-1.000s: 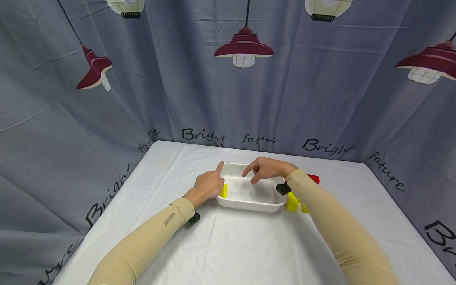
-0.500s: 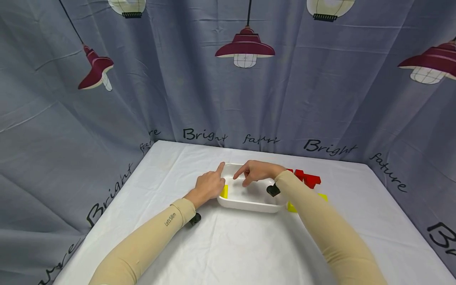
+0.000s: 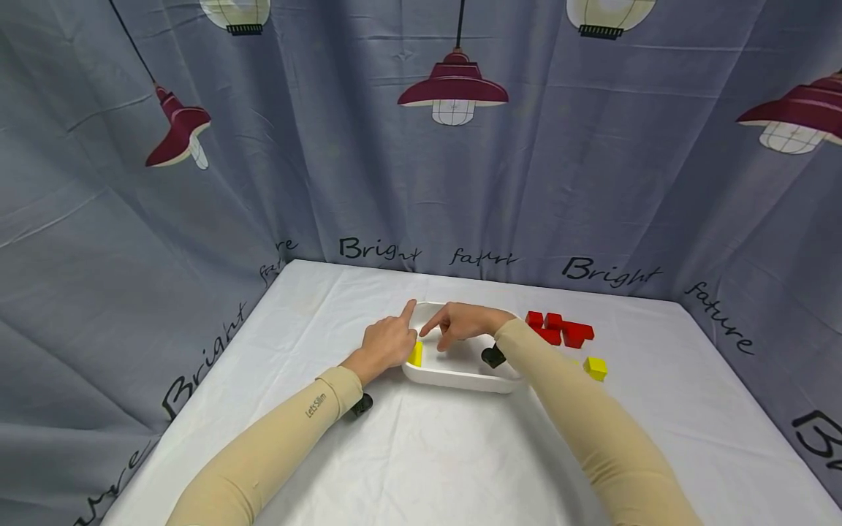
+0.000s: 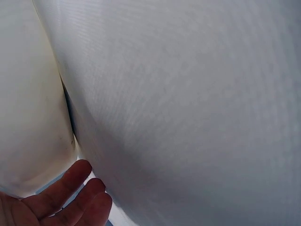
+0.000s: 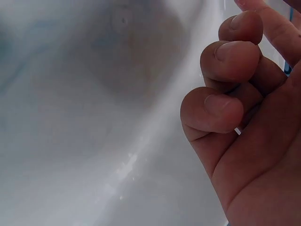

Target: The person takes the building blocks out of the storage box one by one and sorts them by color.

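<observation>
A white rectangular tray (image 3: 460, 380) lies on the cloth-covered table, a yellow block (image 3: 416, 354) inside it against the left wall. My left hand (image 3: 388, 342) grips the tray's left side, index finger stretched along the rim. The left wrist view has its bent fingers (image 4: 70, 183) right beside the tray's outer wall (image 4: 33, 103). Over the tray is my right hand (image 3: 462, 322), thumb and index finger apart and pointing down-left near the yellow block. Its other fingers (image 5: 211, 110) are curled with nothing in them.
Right of the tray lie several red blocks (image 3: 572, 334) in a cluster. A yellow cube (image 3: 595, 368) sits nearer, with another bit of yellow (image 3: 574, 362) partly hidden by the right sleeve (image 3: 579, 409). Grey curtains (image 3: 368, 183) hang behind the table (image 3: 421, 467).
My right hand has moved left across the tray toward the yellow block, uncovering the red blocks and yellow cube at right. The left hand and tray have stayed put.
</observation>
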Demonstrator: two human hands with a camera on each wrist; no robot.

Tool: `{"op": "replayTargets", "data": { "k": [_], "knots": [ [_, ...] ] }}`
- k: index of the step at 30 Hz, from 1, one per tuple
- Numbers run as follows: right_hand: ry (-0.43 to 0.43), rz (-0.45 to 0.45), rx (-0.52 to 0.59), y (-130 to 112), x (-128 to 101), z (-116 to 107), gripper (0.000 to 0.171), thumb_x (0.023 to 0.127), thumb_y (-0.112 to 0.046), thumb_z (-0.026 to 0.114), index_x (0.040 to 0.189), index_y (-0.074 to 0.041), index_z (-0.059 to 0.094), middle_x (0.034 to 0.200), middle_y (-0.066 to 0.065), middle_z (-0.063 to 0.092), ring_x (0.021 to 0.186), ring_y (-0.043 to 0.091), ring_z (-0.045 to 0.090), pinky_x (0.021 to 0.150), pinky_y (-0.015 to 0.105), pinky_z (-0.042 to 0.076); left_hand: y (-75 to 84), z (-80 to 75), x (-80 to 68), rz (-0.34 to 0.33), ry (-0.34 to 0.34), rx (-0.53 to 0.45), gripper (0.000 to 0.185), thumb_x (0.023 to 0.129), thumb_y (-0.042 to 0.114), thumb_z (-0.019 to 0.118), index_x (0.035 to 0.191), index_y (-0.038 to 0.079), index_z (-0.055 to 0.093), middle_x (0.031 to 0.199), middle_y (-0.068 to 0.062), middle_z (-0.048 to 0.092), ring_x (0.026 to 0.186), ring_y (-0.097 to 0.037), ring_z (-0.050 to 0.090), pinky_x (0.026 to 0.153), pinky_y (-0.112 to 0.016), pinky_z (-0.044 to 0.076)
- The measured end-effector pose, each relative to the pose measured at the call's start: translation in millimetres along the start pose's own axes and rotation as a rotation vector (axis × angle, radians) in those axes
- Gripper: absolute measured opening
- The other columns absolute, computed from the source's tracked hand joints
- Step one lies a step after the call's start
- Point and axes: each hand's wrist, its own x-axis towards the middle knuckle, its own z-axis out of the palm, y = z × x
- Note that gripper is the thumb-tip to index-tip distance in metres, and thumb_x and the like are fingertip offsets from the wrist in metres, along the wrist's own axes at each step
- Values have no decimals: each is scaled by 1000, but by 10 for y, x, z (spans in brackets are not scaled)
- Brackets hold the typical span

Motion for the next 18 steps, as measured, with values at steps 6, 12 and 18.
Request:
{"op": "replayTargets", "data": {
  "k": [6,12,18],
  "knots": [
    [0,-23,-20,32,72,60,51,82,-15,79,127,-35,70,68,-5,50,64,10,42,62,25,34,-7,5,-7,13,7,5,63,104,30,44,162,19,21,85,-8,69,68,-22,60,59,-39,50],
    [7,-55,-8,20,134,120,55,79,-16,82,131,-27,69,68,-4,53,62,9,44,60,23,34,-19,19,-5,25,-2,17,64,104,32,46,162,19,20,70,-4,58,61,-20,56,55,-36,47],
    [26,-73,4,33,186,159,56,78,-19,85,131,-21,69,68,-4,54,63,9,46,62,23,35,-17,23,3,25,11,15,64,104,35,45,161,20,21,83,-10,67,71,-23,63,61,-40,52]
  ]
}}
